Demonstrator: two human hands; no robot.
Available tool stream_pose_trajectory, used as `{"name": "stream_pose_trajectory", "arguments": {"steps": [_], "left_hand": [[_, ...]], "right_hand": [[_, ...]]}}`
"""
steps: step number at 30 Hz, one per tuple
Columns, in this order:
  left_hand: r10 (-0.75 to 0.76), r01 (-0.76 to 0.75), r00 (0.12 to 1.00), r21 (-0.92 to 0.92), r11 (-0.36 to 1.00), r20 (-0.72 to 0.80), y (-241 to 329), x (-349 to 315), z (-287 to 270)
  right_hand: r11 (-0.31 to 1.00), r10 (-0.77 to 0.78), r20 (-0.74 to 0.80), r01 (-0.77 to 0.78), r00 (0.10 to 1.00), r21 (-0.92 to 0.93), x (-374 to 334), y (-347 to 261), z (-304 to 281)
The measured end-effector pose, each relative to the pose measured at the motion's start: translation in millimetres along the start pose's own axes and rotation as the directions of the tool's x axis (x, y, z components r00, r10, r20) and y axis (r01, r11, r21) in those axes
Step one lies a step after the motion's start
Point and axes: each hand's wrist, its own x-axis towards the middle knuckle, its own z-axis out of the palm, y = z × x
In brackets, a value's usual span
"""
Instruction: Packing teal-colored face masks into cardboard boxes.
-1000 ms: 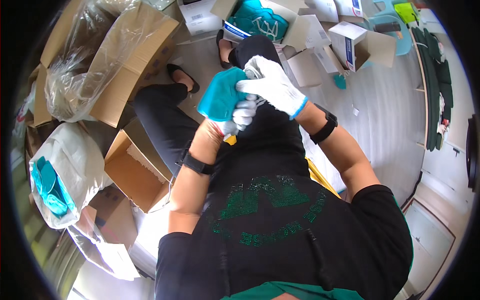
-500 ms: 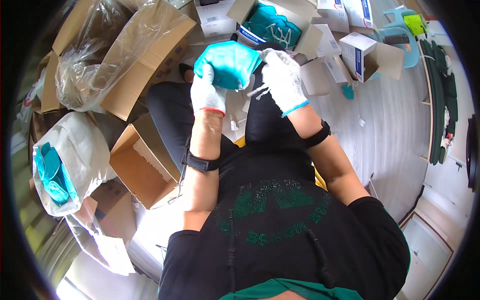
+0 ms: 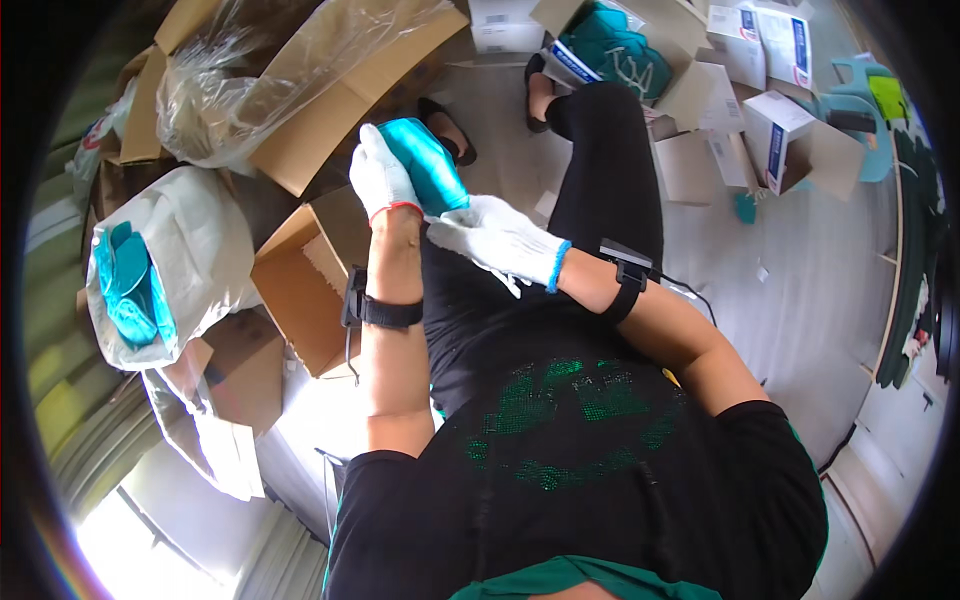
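Observation:
A teal face mask (image 3: 428, 165), cup-shaped, is held tilted over my lap. My left hand (image 3: 381, 176), in a white knit glove with a red cuff, grips its left side. My right hand (image 3: 500, 238), gloved in white with a blue cuff, has its fingers together at the mask's lower end; the fingertips are partly hidden. Beyond my knees, an opened carton holds a pile of similar teal masks (image 3: 612, 48) with white straps. To my left, a white sack (image 3: 205, 255) contains more teal masks (image 3: 130, 280).
A large cardboard box (image 3: 345, 100) with clear plastic sheeting stands at the far left. A smaller open cardboard box (image 3: 310, 275) is beside my left forearm. Several white cartons (image 3: 775, 140) lie at the far right, near a light blue stool (image 3: 868, 130). A teal piece (image 3: 745, 208) lies on the floor.
Both hands have come nearer and to the left in view, and the mask has turned to a steeper slant. My right hand has moved from its upper right corner to its lower end.

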Motion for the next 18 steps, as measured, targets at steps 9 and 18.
{"name": "stream_pose_trajectory", "arguments": {"steps": [9, 18], "left_hand": [[0.315, -0.344, 0.934, 0.669, 0.659, 0.171, -41.0, 34.6, -31.8], [0.314, -0.35, 0.935, 0.584, 0.732, 0.167, -47.2, 45.4, -43.9]], "right_hand": [[0.99, 0.137, -0.01, -0.137, 0.99, -0.009, -1.8, 29.9, 24.1], [0.988, 0.155, 0.065, -0.153, 0.986, -0.034, -62.3, -24.0, -33.4]]}}
